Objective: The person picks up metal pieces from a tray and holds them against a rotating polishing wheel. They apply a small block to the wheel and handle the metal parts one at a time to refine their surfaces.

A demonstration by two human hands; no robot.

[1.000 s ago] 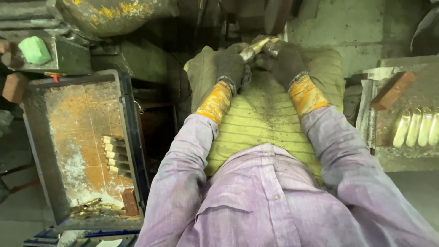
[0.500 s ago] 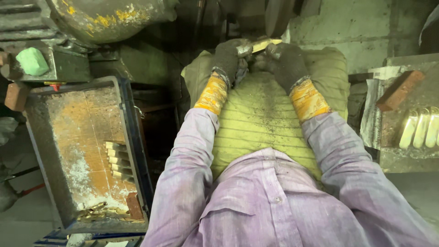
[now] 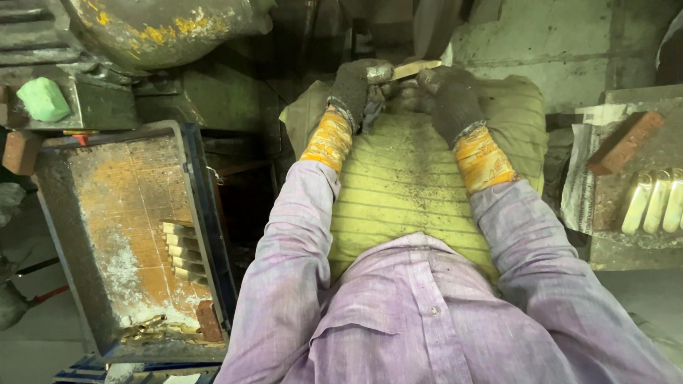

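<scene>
Fingers (image 3: 359,82) of both our gloved hands, left hand (image 3: 356,89) and right hand (image 3: 448,96), were closed around a brass strip (image 3: 413,69) above the yellow cloth (image 3: 405,178).

No packages, labels, signs, screens.

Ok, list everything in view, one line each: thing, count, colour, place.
brass piece: one, yellow metal, held between both hands at top centre
cloth pad: one, yellow-green striped, across the lap
tray: one, dark rim, dusty orange floor, left
brass bars: small stack, yellow, inside the tray
green block: one, upper left on the machine
brick: one, red-brown, right bench
pale bars: a row, cream, right bench
left hand: dark glove, orange cuff
right hand: dark glove, orange cuff
</scene>
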